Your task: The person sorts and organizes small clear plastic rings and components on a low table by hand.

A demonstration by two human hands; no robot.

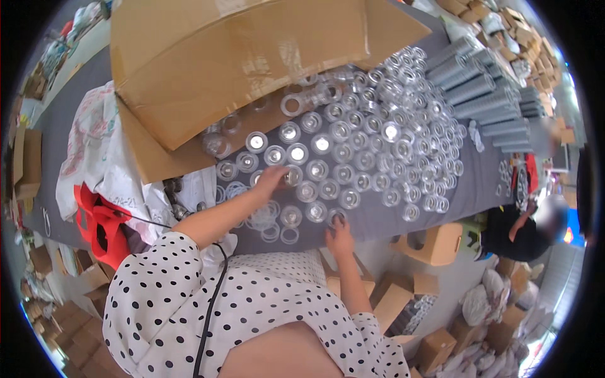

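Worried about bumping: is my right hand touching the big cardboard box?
Apart. The head view shows clear plastic pieces between your right hand and the cardboard box.

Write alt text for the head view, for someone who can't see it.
A person's left hand and right hand are at clear round pieces spread over a gray table. A cardboard box sits beyond, with gray stacks at right and a red bag at left.

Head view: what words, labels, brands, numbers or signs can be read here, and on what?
White bag: red print, too blurred to read; dark figures lower down, which I won't copy out.
Clear pieces: no text I can make out.
Big box: none seen.
Background: too small or blurred.
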